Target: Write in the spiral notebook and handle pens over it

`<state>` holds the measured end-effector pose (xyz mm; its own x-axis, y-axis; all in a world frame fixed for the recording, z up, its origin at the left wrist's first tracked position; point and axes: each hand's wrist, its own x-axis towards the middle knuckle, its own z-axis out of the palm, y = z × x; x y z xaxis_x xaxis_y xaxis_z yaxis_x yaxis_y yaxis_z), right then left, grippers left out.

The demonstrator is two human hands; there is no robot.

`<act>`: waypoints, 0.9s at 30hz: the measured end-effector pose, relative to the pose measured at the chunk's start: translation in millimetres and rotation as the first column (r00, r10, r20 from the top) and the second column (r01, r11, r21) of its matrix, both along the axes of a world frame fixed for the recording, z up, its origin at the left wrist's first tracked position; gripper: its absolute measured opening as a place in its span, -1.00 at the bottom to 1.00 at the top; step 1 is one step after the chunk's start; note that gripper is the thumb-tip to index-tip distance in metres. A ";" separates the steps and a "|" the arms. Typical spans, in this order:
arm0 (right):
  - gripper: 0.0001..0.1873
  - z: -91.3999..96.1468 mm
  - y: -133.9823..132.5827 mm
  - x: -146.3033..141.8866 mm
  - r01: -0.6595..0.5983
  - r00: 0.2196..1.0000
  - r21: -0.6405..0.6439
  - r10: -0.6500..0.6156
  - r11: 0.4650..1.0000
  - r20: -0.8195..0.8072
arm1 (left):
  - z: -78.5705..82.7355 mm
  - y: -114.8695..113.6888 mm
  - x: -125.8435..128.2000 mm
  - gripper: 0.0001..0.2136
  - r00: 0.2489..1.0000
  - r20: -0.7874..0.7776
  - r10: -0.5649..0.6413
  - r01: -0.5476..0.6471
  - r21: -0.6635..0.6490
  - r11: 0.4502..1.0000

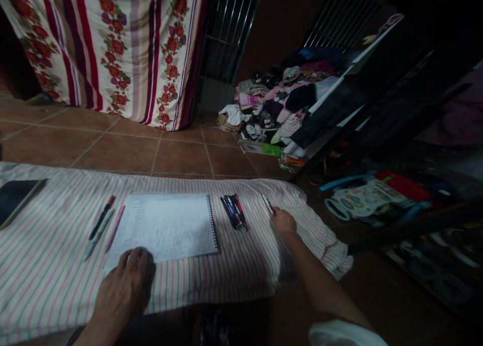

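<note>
Pen (267,202) grasped in right hand (284,221) at the striped cloth's (181,283) right end, notebook (169,225) lay leftward, left hand (124,280) rested ungripping on its near corner, brown tiles (181,156) extended beyond, floral curtain (132,49) hung behind, clothes (279,97) were heaped rightward.

Head camera: faces forward, down over striped cloth (247,265).

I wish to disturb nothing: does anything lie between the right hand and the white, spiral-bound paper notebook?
Yes. A cluster of slim, mostly dark pens lies on the white striped cloth between the right hand, which holds another slim pen, and the notebook, beside its spiral edge. They lie low, so the hand could probably pass above.
</note>
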<state>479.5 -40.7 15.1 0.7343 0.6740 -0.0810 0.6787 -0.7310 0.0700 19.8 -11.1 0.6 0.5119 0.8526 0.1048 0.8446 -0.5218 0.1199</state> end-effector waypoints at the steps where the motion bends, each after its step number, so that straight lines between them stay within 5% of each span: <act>1: -0.61 -0.4 1.6 0.0 0.001 1.000 -0.006 -0.001 1.000 0.003 | 0.5 0.0 0.3 -0.78 1.000 0.006 0.003 -0.003 0.000 1.000; 17: -0.64 -2.2 10.3 0.0 0.100 0.995 -0.011 -0.100 0.995 0.018 | -8.5 1.5 -1.2 -0.72 1.000 -0.029 -0.009 0.009 -0.011 1.000; 27: -0.63 -0.2 4.7 -21.1 0.029 0.999 0.179 -0.035 0.983 0.028 | -0.5 1.0 -0.1 -0.73 0.999 -0.043 0.016 -0.016 -0.010 1.000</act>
